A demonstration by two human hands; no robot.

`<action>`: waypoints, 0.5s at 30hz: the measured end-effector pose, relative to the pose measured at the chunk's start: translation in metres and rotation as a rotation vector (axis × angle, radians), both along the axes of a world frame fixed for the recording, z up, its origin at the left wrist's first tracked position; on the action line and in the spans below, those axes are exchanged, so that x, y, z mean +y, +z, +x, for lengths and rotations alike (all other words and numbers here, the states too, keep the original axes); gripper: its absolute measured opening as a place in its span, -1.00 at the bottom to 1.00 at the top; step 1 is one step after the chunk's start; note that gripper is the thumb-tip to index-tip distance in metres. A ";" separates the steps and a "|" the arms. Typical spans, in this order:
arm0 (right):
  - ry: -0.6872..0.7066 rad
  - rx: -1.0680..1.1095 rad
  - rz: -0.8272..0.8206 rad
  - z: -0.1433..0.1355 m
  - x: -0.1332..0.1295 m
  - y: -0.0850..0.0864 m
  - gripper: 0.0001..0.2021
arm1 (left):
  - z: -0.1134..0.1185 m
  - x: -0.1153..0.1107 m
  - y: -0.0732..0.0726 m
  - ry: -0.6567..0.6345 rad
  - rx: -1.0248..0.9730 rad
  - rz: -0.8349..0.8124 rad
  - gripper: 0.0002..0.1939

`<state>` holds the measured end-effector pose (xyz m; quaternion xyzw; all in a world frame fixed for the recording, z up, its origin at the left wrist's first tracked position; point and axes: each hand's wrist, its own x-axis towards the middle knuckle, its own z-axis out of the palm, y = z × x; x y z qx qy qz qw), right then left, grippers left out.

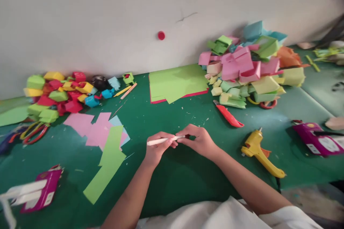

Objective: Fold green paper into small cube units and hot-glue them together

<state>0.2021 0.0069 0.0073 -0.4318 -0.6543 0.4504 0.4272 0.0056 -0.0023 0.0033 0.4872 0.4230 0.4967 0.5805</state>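
Observation:
Near the middle of the green table, both hands hold a thin cream-coloured stick (157,142), pointed nearly sideways. My left hand (159,148) is closed around its middle, with the thick end sticking out to the left. At the thinner right end, my right hand (198,140) pinches it between thumb and fingers. Whether the stick is rolled paper or a pen, I cannot tell. Left of my hands lie cut green card pieces (110,161) over pink card (98,128). A red utility knife (229,115) rests beyond my right hand.
A yellow glue gun (259,154) lies to the right. Folded paper pieces are heaped at the back right (239,64) and back left (61,93). Green sheets (176,80) lie against the wall. Scissors (36,134) and a purple box (44,189) are at left, another purple box (318,137) at far right.

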 end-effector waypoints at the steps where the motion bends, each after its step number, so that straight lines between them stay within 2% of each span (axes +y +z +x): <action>1: -0.019 -0.037 0.025 0.004 -0.005 0.005 -0.85 | 0.001 0.001 0.000 -0.001 0.017 0.011 -0.71; 3: -0.079 -0.139 0.083 0.019 -0.023 0.015 -0.78 | 0.002 0.002 -0.001 0.003 0.044 0.044 -0.74; 5: -0.207 -0.401 0.218 0.046 -0.048 0.021 -0.69 | 0.000 0.004 0.000 0.041 0.058 0.096 -0.76; 7: -0.435 -0.587 0.305 0.083 -0.076 0.020 -0.75 | -0.005 0.008 -0.001 0.116 0.068 0.158 -0.79; 9: -0.646 -0.782 0.295 0.123 -0.100 0.012 -0.76 | -0.010 0.014 -0.003 0.214 0.090 0.205 -0.82; 10: -0.697 -0.882 0.259 0.141 -0.110 0.005 -0.66 | -0.013 0.017 -0.005 0.256 0.109 0.221 -0.82; 13: -0.715 -1.115 0.115 0.184 -0.125 -0.017 -0.24 | -0.017 0.024 -0.010 0.329 0.214 0.256 -0.77; 15: -0.703 -1.171 0.038 0.206 -0.126 -0.029 -0.21 | -0.019 0.027 -0.011 0.357 0.304 0.271 -0.77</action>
